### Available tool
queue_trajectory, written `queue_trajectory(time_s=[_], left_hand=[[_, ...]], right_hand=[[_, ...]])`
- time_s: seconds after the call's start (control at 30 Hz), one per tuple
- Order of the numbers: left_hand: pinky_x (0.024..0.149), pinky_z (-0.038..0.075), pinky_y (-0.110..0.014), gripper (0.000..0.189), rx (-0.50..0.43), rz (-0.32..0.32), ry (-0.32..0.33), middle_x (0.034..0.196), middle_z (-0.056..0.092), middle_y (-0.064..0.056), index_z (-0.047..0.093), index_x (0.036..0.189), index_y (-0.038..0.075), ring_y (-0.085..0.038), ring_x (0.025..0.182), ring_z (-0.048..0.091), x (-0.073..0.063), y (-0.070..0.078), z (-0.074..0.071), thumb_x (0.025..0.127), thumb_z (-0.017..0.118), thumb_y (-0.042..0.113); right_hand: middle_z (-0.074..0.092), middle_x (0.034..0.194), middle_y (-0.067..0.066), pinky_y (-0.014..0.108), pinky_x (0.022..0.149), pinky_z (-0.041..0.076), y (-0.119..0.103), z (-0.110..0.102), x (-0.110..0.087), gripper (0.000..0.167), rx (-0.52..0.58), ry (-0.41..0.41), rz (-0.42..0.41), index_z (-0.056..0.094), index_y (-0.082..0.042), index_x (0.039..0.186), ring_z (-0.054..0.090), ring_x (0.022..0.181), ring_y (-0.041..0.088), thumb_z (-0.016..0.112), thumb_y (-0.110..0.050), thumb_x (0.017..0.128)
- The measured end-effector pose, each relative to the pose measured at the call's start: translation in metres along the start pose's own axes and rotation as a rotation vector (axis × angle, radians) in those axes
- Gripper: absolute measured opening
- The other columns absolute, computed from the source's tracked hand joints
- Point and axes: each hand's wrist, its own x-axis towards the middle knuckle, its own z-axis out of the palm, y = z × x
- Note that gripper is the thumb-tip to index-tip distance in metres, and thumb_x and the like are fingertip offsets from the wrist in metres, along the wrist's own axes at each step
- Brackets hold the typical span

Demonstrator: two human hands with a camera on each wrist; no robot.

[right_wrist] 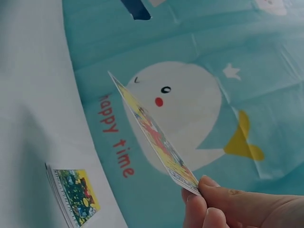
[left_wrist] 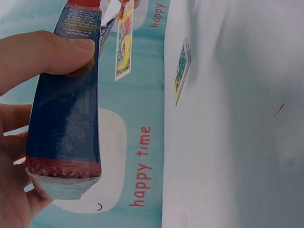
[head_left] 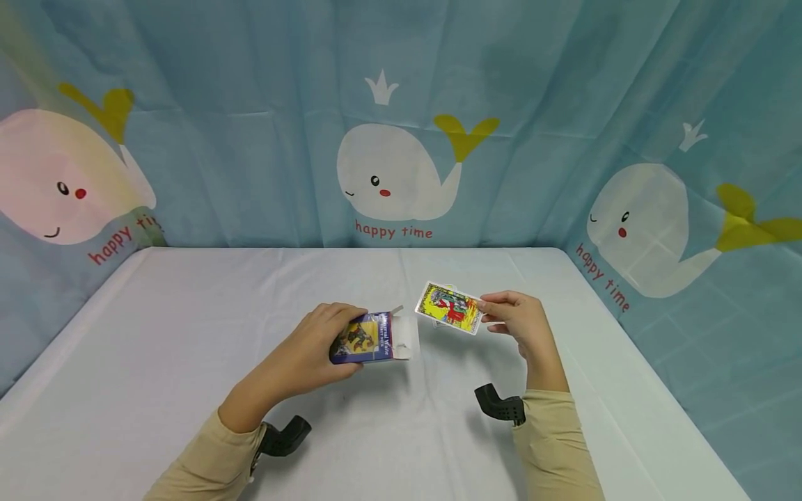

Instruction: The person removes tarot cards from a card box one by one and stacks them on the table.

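My left hand (head_left: 324,342) grips a blue tarot card box (head_left: 366,339) above the table, its thumb along the near side. The box's white end flap (head_left: 404,337) stands open toward the right. In the left wrist view the box's narrow blue side (left_wrist: 66,118) faces the camera. Between thumb and fingers my right hand (head_left: 516,316) pinches a yellow tarot card (head_left: 450,307) by its right end. Under that card, partly hidden in the head view, a small stack of cards (right_wrist: 76,194) lies on the table.
A white cloth covers the table (head_left: 188,313). Behind and beside it hangs a blue curtain (head_left: 269,139) printed with whales and "happy time". A black wrist camera mount (head_left: 285,436) sits on the left wrist, another black mount (head_left: 499,403) on the right.
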Motion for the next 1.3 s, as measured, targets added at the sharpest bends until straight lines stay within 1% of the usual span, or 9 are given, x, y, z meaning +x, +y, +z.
queue_trajectory(time_s=[0.2, 0.37, 0.47, 0.63, 0.77, 0.87, 1.13, 1.3], left_hand=[[0.1, 0.044, -0.049, 0.069, 0.004, 0.0, -0.004, 0.132, 0.058, -0.008, 0.054, 0.137, 0.006, -0.026, 0.119, 0.052, 0.0, 0.001, -0.001, 0.077, 0.084, 0.024], [0.097, 0.044, -0.048, 0.069, 0.011, 0.008, 0.001, 0.131, 0.058, -0.008, 0.055, 0.136, 0.006, -0.025, 0.117, 0.052, 0.0, 0.001, 0.0, 0.077, 0.084, 0.025], [0.096, 0.045, -0.047, 0.069, 0.015, 0.016, 0.009, 0.13, 0.058, -0.008, 0.055, 0.136, 0.005, -0.025, 0.116, 0.052, 0.0, 0.001, 0.001, 0.076, 0.085, 0.024], [0.096, 0.045, -0.047, 0.069, 0.017, 0.015, 0.009, 0.13, 0.058, -0.008, 0.055, 0.136, 0.005, -0.025, 0.116, 0.052, 0.0, 0.001, 0.001, 0.076, 0.085, 0.025], [0.096, 0.045, -0.047, 0.07, 0.022, 0.013, 0.003, 0.131, 0.058, -0.008, 0.055, 0.136, 0.006, -0.025, 0.116, 0.052, 0.0, 0.001, 0.002, 0.076, 0.085, 0.025], [0.096, 0.045, -0.047, 0.07, 0.026, 0.011, -0.001, 0.132, 0.058, -0.008, 0.055, 0.136, 0.005, -0.025, 0.117, 0.052, 0.0, 0.001, 0.001, 0.076, 0.085, 0.026], [0.097, 0.045, -0.048, 0.07, 0.029, 0.013, 0.0, 0.132, 0.058, -0.01, 0.055, 0.136, 0.005, -0.027, 0.118, 0.053, -0.001, 0.001, 0.001, 0.076, 0.085, 0.026], [0.097, 0.045, -0.048, 0.069, 0.021, 0.011, 0.001, 0.133, 0.058, -0.01, 0.055, 0.136, 0.005, -0.027, 0.119, 0.053, -0.001, 0.002, 0.001, 0.077, 0.085, 0.026]], right_hand=[[0.074, 0.093, -0.001, 0.02, 0.063, 0.055, 0.005, 0.003, 0.005, 0.036, 0.026, 0.018, 0.031, 0.067, 0.0, 0.12, 0.068, 0.071, 0.005, 0.071, -0.022, 0.092], [0.073, 0.085, -0.005, 0.02, 0.061, 0.055, 0.011, 0.005, 0.009, 0.037, 0.075, 0.012, 0.052, 0.066, 0.002, 0.12, 0.069, 0.069, 0.004, 0.072, -0.02, 0.092], [0.073, 0.082, -0.006, 0.019, 0.061, 0.055, 0.015, 0.007, 0.012, 0.038, 0.109, 0.011, 0.06, 0.065, 0.003, 0.12, 0.07, 0.067, 0.004, 0.073, -0.019, 0.091], [0.07, 0.082, -0.003, 0.019, 0.061, 0.056, 0.022, 0.014, 0.018, 0.036, 0.203, 0.035, 0.091, 0.064, 0.006, 0.12, 0.069, 0.065, 0.005, 0.072, -0.013, 0.091], [0.068, 0.075, -0.001, 0.019, 0.061, 0.057, 0.028, 0.023, 0.022, 0.034, 0.307, 0.05, 0.127, 0.061, 0.011, 0.121, 0.068, 0.062, 0.006, 0.069, -0.004, 0.091], [0.067, 0.071, 0.0, 0.02, 0.062, 0.057, 0.032, 0.03, 0.023, 0.036, 0.361, 0.051, 0.141, 0.058, 0.014, 0.122, 0.068, 0.06, 0.006, 0.068, 0.0, 0.09], [0.065, 0.069, 0.002, 0.021, 0.061, 0.057, 0.037, 0.043, 0.029, 0.037, 0.444, 0.091, 0.147, 0.056, 0.017, 0.123, 0.067, 0.058, 0.007, 0.065, 0.006, 0.089], [0.066, 0.069, 0.003, 0.021, 0.062, 0.058, 0.042, 0.049, 0.034, 0.035, 0.439, 0.123, 0.182, 0.058, 0.015, 0.121, 0.067, 0.058, 0.007, 0.067, 0.005, 0.089]])
